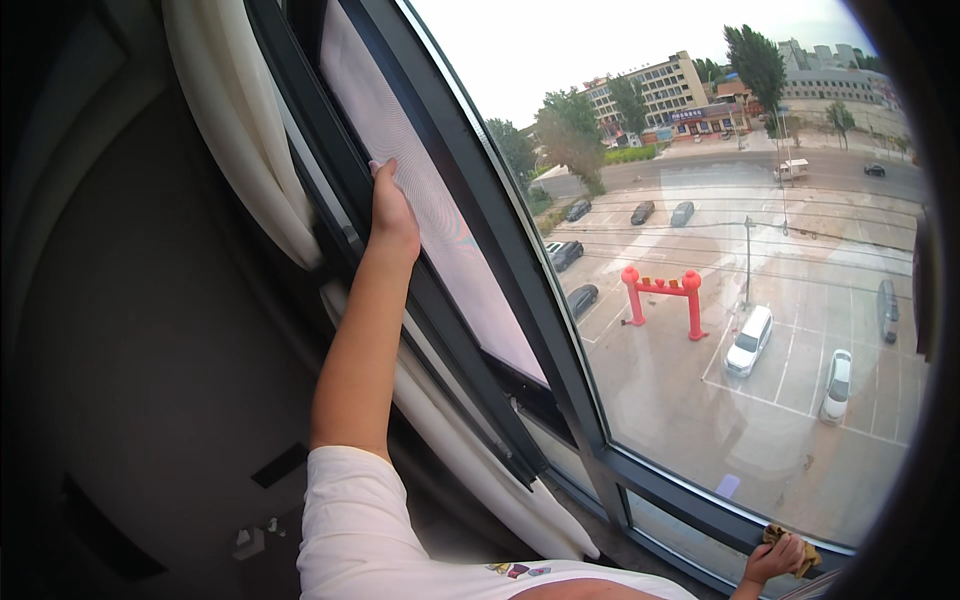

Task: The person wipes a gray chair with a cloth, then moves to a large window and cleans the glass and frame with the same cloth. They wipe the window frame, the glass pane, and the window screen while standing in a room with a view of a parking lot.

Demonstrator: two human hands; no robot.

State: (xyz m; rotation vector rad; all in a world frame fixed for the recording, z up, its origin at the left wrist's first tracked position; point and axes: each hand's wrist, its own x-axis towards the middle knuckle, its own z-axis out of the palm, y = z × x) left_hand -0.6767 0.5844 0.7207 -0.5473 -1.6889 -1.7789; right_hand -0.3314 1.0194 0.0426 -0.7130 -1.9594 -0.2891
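My left hand (394, 206) is raised on an outstretched arm and grips the edge of a dark-framed window sash (450, 337). The sash stands swung inward. Just past it, an insect screen (442, 202) fills the narrow opening. At the lower right, my right hand (780, 559) holds a crumpled yellow-brown cloth (810, 559) against the dark lower rail (697, 499) of the window frame. Above that rail is a large glass pane (675, 397), with faint reflections on it. The fingers of my left hand are partly hidden behind the sash edge.
Cream curtains (232, 127) hang beside the sash, gathered in the middle. A dim room lies to the left, with a tissue box (249, 541) low down. Far below outside are parked cars, such as a white SUV (750, 341), and a red inflatable arch (664, 289).
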